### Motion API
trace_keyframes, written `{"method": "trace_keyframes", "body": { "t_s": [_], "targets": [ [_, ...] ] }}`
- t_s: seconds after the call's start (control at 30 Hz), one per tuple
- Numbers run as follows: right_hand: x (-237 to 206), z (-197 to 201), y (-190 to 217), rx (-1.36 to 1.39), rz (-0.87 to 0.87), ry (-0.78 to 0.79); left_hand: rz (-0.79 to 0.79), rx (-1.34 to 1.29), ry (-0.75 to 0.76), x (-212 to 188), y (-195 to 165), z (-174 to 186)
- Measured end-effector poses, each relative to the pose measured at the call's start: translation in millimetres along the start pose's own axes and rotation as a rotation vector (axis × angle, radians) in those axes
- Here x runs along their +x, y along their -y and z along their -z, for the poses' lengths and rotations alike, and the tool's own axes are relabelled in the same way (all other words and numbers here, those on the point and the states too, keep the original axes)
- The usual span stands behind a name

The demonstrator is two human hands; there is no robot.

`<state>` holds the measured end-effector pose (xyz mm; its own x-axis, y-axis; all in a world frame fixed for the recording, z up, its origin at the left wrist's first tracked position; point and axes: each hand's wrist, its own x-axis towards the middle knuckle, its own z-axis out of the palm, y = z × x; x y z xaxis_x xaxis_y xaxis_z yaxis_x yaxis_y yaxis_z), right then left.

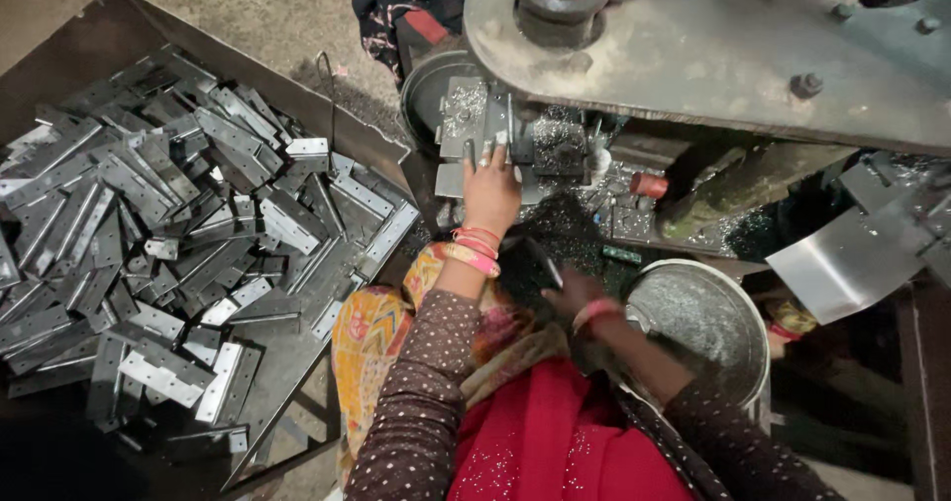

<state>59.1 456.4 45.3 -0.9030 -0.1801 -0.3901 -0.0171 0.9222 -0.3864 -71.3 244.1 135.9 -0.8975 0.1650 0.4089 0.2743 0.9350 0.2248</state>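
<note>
My left hand [490,189] reaches forward to the bed of a press machine [693,50], fingers resting on a flat metal hinge piece [458,178] under the tooling block [515,134]. Pink and red bangles ring that wrist. My right hand [573,291] sits low near my lap, fingers curled around a thin metal piece [547,266] that shows only partly against dark metal shavings. Both arms wear dark dotted sleeves, with red cloth over my lap.
A dark tray [119,35] at left holds a heap of several grey hinge leaves [178,233]. A round metal bucket [738,308] stands at right beside my right arm. Another person in dark floral clothing [396,0] stands behind the machine. A bent steel sheet [842,263] lies at far right.
</note>
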Motion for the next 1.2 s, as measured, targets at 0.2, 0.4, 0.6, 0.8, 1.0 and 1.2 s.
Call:
{"method": "trace_keyframes", "body": {
  "t_s": [0.2, 0.4, 0.6, 0.8, 1.0, 1.2],
  "targets": [
    [-16, -41, -2, 0.015, 0.072, -0.191, 0.037, -0.032, 0.106, -9, -4, -4],
    [3, 10, 7, -0.028, -0.113, 0.046, -0.026, 0.05, 0.024, -7, 3, -3],
    [-4, 8, 7, -0.026, -0.031, -0.001, 0.044, 0.053, 0.275, 25, 10, -3],
    [-15, -37, -4, 0.01, 0.007, -0.105, 0.023, 0.025, 0.124, 24, 12, -5],
    [-5, -28, -18, -0.07, 0.071, -0.162, -0.193, 0.079, -0.027, -31, 2, 15],
    [18, 37, -31, -0.113, -0.04, 0.022, 0.34, -0.203, -0.267, -172, 121, 54]
  ]
}}
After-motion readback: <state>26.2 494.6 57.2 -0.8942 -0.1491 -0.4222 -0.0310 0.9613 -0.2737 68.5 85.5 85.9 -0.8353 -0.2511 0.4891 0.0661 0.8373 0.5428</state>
